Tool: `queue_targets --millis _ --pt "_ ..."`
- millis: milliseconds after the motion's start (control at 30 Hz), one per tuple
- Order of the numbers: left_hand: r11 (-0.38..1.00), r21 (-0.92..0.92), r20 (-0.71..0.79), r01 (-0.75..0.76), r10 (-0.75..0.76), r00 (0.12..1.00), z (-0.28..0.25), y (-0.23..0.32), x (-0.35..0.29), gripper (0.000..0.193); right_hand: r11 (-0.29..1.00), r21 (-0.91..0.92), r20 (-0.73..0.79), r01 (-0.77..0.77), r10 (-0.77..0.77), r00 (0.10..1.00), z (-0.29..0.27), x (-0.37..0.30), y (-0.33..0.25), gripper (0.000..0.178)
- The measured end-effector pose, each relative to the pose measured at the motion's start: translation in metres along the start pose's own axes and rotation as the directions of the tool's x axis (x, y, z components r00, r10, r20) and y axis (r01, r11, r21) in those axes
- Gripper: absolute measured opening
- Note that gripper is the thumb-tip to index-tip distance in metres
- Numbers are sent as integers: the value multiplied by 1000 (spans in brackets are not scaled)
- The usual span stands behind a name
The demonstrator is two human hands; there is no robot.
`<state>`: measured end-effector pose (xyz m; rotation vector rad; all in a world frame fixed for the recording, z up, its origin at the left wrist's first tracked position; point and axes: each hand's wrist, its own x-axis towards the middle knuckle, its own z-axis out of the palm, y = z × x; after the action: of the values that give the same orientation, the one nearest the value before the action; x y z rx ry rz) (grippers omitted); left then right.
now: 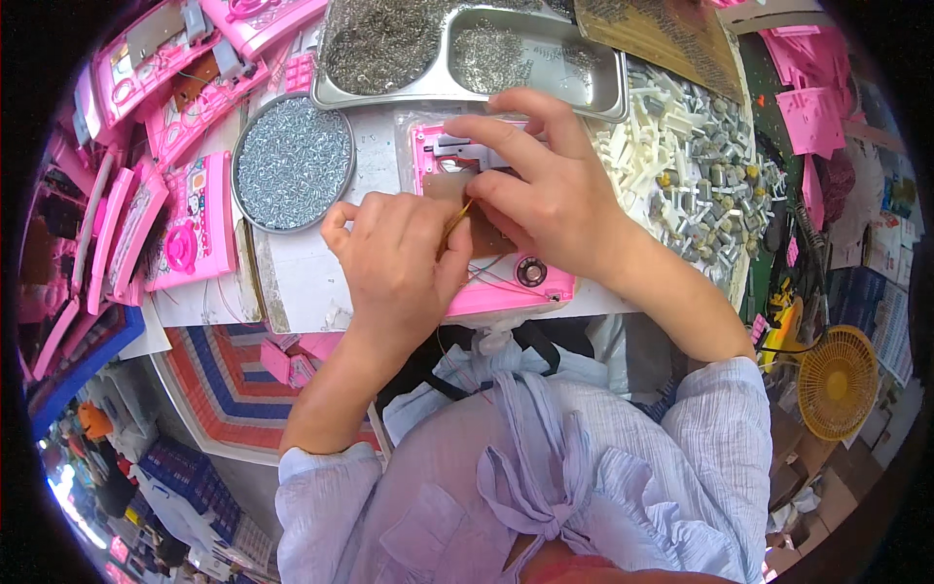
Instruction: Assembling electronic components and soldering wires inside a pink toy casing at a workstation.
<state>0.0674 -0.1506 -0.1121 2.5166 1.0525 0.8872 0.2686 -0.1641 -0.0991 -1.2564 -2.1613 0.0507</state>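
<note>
A pink plastic toy housing (514, 296) lies in front of me with its inside facing up. It has a brown board (446, 185), a round dark speaker (531, 272) and thin loose wires. Over the board, my left hand (397, 255) is closed on a thin yellow-brown strand (457, 218), fingers curled with the knuckles up. My right hand (555, 190) pinches the strand's upper end between thumb and forefinger, its other fingers raised above a grey-white part (457, 149) in the housing. My hands partly hide the board and the strand's lower end; its exact kind is unclear.
A round dish (238, 200) of small silvery screws stands left. Metal trays (608, 92) of small metal parts stand behind. Loose white and grey parts (681, 165) are heaped right. Pink housings (209, 219) crowd the left side; a yellow fan (839, 383) is at far right.
</note>
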Motion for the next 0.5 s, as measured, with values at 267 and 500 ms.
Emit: queue_targets --millis 267,500 --pt "990 -78 -41 119 -123 992 -40 6 -7 52 999 -32 -46 -15 14 999 -7 -1 2 18" --pt "828 -547 83 120 -89 993 -8 21 16 37 983 130 -81 -133 145 986 -22 -17 5 19"
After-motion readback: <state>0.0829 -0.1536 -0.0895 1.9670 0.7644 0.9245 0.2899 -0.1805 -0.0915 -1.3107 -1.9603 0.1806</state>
